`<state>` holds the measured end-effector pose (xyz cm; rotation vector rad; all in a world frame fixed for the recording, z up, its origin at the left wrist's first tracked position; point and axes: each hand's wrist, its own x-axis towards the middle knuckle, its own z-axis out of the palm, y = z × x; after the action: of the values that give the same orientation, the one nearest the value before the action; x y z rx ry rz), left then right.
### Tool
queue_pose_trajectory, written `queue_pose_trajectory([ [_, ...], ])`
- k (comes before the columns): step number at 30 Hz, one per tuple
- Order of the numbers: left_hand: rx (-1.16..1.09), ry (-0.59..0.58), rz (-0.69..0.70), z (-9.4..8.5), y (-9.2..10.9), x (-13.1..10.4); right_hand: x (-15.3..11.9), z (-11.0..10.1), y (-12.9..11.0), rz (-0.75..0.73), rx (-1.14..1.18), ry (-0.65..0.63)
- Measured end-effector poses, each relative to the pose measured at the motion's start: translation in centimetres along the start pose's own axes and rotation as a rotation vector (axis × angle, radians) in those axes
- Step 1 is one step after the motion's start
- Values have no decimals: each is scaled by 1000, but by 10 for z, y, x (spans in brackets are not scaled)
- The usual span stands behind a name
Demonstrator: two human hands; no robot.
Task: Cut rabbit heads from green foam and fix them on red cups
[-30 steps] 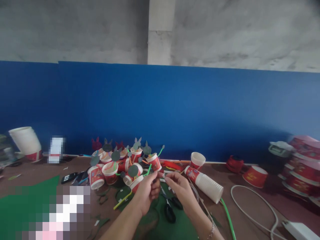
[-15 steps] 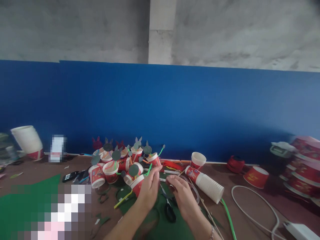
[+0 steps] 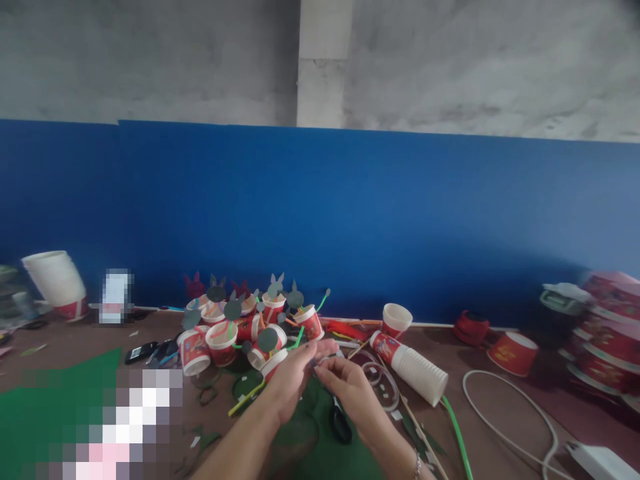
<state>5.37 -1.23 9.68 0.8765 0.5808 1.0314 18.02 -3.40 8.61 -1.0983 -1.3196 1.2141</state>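
Note:
My left hand (image 3: 298, 371) hovers over the middle of the table, palm turned toward the right, its fingers stretched out together. Close by its palm, my right hand (image 3: 346, 381) has thumb and fingertips pinched together; whatever is between them is too small or hidden to make out. Below the hands lies a pair of black-handled scissors (image 3: 341, 424), its blades partly covered by my right hand. Behind my left hand a red and white paper cup (image 3: 275, 363) lies tilted, partly hidden. Green paper (image 3: 335, 460) is spread under the scissors.
Paper cups with straws and paper rabbit shapes (image 3: 221, 343) crowd the left middle. A stack of cups (image 3: 417, 375) lies at the right, near a green straw (image 3: 455, 433), a coiled clear tube (image 3: 395, 390) and a white cable (image 3: 515, 387). A blue board (image 3: 350, 220) stands behind.
My right hand has moved left, up to my left hand, bringing its pinched fingertips beside the palm. My left hand has tilted over toward the right. The cups have stayed put.

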Motion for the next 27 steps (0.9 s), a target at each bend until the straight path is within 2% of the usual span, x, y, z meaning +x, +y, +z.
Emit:
queue_pose_trajectory([
  [7,-9,-16,-35,4,1,-4,0,1,1,54,60,-7],
  [27,-163,1,-188,11,0,-4,1,4,4,13,-116,136],
])
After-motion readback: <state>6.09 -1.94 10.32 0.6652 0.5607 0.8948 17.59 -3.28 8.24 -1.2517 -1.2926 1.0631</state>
